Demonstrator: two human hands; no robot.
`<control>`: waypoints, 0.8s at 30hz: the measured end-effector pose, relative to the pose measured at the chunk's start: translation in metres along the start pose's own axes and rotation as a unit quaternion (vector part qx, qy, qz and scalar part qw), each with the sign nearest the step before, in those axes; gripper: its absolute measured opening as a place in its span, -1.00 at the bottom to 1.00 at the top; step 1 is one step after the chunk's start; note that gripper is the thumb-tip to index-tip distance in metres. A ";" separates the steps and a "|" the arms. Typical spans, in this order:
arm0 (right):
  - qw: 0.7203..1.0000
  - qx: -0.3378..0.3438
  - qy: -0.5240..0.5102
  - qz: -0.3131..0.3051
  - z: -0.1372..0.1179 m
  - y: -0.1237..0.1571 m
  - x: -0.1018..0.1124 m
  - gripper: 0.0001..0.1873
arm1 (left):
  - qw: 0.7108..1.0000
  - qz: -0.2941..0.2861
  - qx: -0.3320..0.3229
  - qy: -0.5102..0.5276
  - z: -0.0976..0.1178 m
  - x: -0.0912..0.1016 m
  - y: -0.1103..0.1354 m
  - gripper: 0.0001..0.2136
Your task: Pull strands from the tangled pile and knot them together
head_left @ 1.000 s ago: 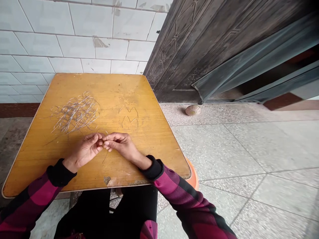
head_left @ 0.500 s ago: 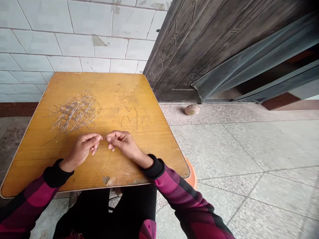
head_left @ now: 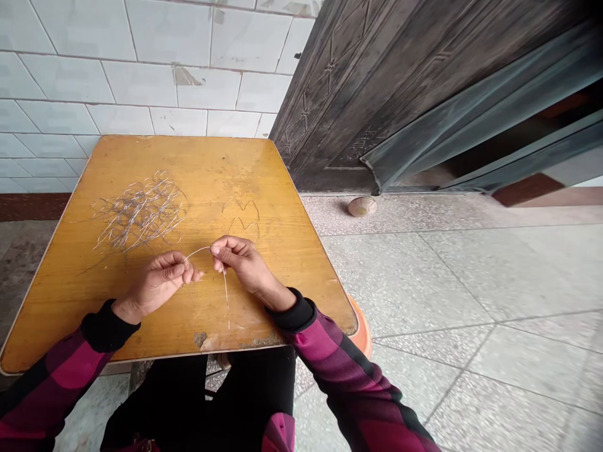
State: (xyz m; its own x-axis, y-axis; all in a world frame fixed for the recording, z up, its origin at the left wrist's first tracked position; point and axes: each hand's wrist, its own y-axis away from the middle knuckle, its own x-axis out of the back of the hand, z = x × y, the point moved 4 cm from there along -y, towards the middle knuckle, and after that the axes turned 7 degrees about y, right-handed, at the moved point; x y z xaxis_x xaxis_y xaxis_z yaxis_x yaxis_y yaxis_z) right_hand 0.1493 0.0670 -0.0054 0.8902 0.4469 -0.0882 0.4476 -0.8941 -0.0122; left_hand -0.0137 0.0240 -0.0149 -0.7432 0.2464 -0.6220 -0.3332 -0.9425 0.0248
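Note:
A thin, pale wire (head_left: pixel 198 250) arches between my two hands above the wooden table (head_left: pixel 282 301). My left hand (head_left: pixel 162 279) is closed, pinching the wire's left end between thumb and finger. Higher and to the right, my right hand (head_left: pixel 240 260) pinches the same wire; its loose tail hangs down toward the table's front edge. A tangled heap of silvery wires (head_left: pixel 141 213) lies beyond my left hand. Past my right hand rest two bent wire pieces, one M-shaped wire (head_left: pixel 241 206) behind another bent wire (head_left: pixel 245 226).
A white tiled wall (head_left: pixel 132 88) stands behind the table. Right of it are a dark carved door (head_left: pixel 339 113) with a grey-green curtain (head_left: pixel 438 138) and a round stone-like object (head_left: pixel 362 206) on the floor. An orange stool edge (head_left: pixel 362 329) shows below the table's right corner.
My right hand has moved up and right, away from my left hand. The wire between them now shows as an arch, and its hanging tail has swung right.

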 end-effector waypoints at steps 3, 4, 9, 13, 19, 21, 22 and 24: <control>1.000 0.004 0.024 0.004 -0.001 0.000 0.005 -0.71 | 0.999 0.033 0.025 -0.029 0.001 0.007 0.001 -0.82; 0.999 0.005 0.039 0.001 -0.002 0.000 0.007 -0.71 | 0.997 0.050 0.033 -0.055 0.002 0.009 0.001 -0.82; 0.994 0.033 0.102 -0.006 -0.004 0.001 0.008 -0.74 | 0.982 0.101 0.057 -0.152 0.006 0.009 0.001 -0.76; 0.999 -0.001 0.038 -0.035 0.003 0.001 0.000 -0.75 | 0.979 0.117 0.034 -0.165 0.004 0.004 0.000 -0.75; 0.983 -0.136 -0.088 -0.082 0.021 -0.003 -0.004 -0.83 | 0.979 0.123 0.011 -0.160 0.001 0.004 0.000 -0.75; 0.984 -0.133 -0.085 -0.078 0.020 -0.004 -0.002 -0.83 | 0.985 0.108 0.042 -0.125 0.000 0.006 0.000 -0.77; 0.987 -0.124 -0.074 -0.070 0.018 -0.004 0.000 -0.83 | 0.988 0.096 0.065 -0.103 -0.001 0.006 0.000 -0.78; 0.992 -0.100 -0.047 -0.056 0.012 -0.003 0.003 -0.82 | 0.990 0.070 0.106 -0.064 -0.002 0.008 0.001 -0.78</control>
State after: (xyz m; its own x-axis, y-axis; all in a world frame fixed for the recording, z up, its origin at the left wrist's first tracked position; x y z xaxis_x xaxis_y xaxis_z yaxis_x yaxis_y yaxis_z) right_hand 0.1496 0.0712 -0.0176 0.8260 0.5305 -0.1903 0.5600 -0.8109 0.1701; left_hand -0.0183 0.0247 -0.0216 -0.8542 0.1559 -0.4961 -0.3254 -0.9044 0.2759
